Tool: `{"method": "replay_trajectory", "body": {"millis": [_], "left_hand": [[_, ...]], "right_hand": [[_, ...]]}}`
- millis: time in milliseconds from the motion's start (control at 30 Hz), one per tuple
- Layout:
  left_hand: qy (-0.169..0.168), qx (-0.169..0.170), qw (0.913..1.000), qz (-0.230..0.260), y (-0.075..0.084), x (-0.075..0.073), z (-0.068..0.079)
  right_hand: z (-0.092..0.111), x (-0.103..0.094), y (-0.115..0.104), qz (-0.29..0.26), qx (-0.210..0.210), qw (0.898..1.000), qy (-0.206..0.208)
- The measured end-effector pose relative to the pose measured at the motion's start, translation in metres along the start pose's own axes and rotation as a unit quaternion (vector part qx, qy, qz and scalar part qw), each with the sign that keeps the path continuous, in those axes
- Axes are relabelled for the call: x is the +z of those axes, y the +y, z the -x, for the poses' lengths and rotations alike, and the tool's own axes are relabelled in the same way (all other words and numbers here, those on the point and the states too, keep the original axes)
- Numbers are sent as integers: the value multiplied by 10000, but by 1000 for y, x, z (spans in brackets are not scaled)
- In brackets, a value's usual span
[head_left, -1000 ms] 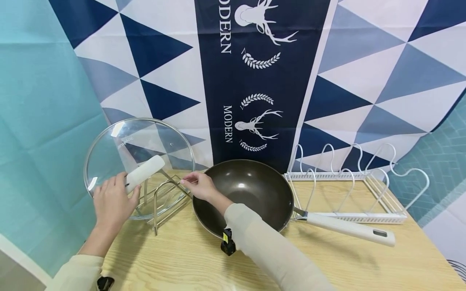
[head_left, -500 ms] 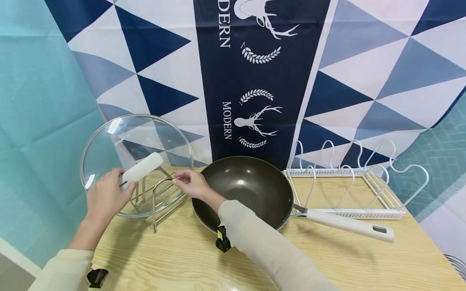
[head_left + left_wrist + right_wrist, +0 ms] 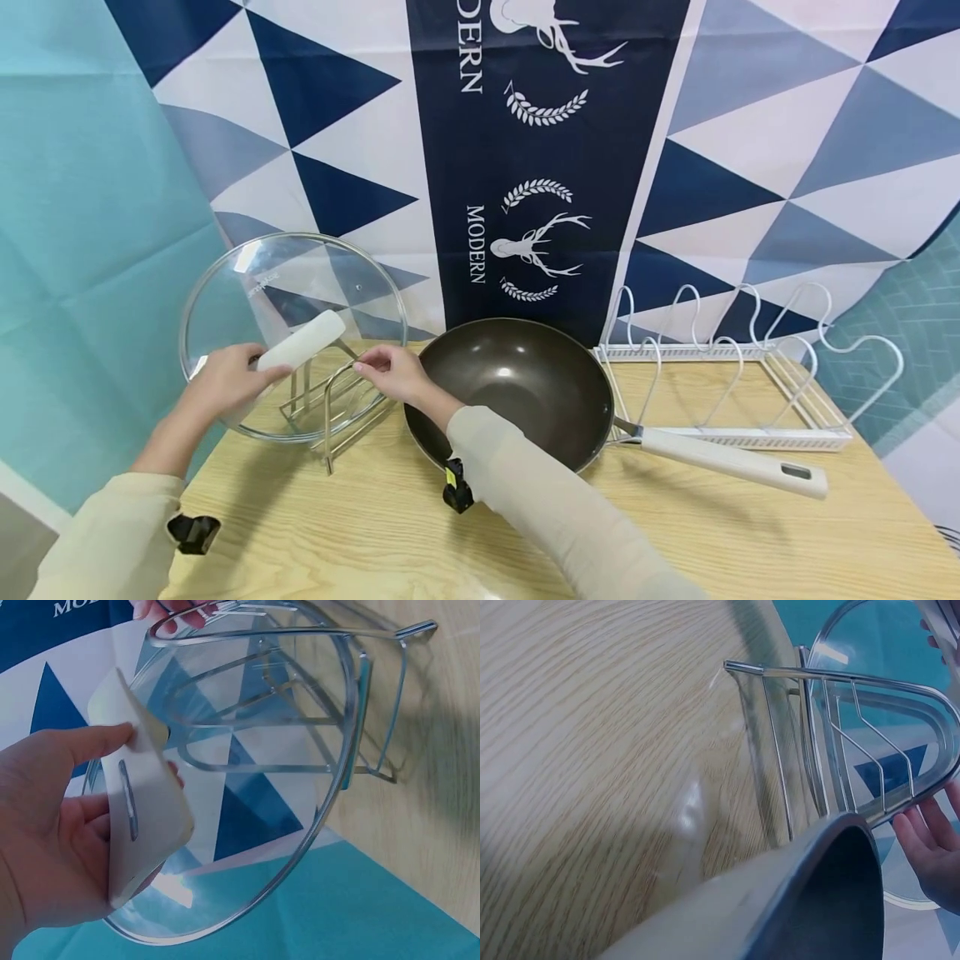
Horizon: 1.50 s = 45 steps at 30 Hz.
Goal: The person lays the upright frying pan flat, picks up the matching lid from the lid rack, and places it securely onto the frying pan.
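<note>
My left hand [image 3: 228,379] grips the long white handle [image 3: 303,340] of a clear glass pan lid [image 3: 300,267]. In the left wrist view the thumb lies on one side of that handle [image 3: 150,802], with fingers curled behind. The metal-rimmed lid stands nearly upright, its lower part at a metal wire lid rack [image 3: 327,417]. My right hand [image 3: 397,372] pinches the top of the rack's near loop, just right of the lid handle. In the right wrist view, fingertips of the right hand [image 3: 937,847] touch the curved end of the rack [image 3: 855,676].
A dark wok [image 3: 517,375] stands right of the lid rack, beneath my right forearm, its pale handle [image 3: 727,460] pointing right. Behind that handle is a white pan rack [image 3: 806,442] with wavy dividers. A patterned cloth [image 3: 540,150] hangs behind the wooden table [image 3: 360,533].
My right hand has slid left along the rack's top. The left wrist has dropped and turned, with the thumb now across the lid handle. The lid stays nearly in place; the view shifts slightly.
</note>
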<state>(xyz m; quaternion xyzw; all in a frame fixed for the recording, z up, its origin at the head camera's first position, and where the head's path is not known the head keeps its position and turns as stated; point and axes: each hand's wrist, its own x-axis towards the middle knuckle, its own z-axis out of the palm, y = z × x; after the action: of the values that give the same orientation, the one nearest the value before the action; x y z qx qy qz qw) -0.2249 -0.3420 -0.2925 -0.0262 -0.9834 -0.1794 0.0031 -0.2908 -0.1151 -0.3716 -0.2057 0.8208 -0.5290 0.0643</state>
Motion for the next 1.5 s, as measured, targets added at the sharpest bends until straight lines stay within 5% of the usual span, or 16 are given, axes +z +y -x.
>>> {"method": "replay_trajectory", "body": {"millis": [267,633,1500], "left_hand": [[-968,39,9942,473,-4,-6,-13],[-1897,-51,9709,1463,-15,-10,-18],[-1148,-38,9853,1267,-11,-1,-13]], "right_hand": [[-2,1,0,-3,198,9998,81],[-7,7,1,-30,38,9999,143],[-5,7,-3,51,470,9985,281]]}}
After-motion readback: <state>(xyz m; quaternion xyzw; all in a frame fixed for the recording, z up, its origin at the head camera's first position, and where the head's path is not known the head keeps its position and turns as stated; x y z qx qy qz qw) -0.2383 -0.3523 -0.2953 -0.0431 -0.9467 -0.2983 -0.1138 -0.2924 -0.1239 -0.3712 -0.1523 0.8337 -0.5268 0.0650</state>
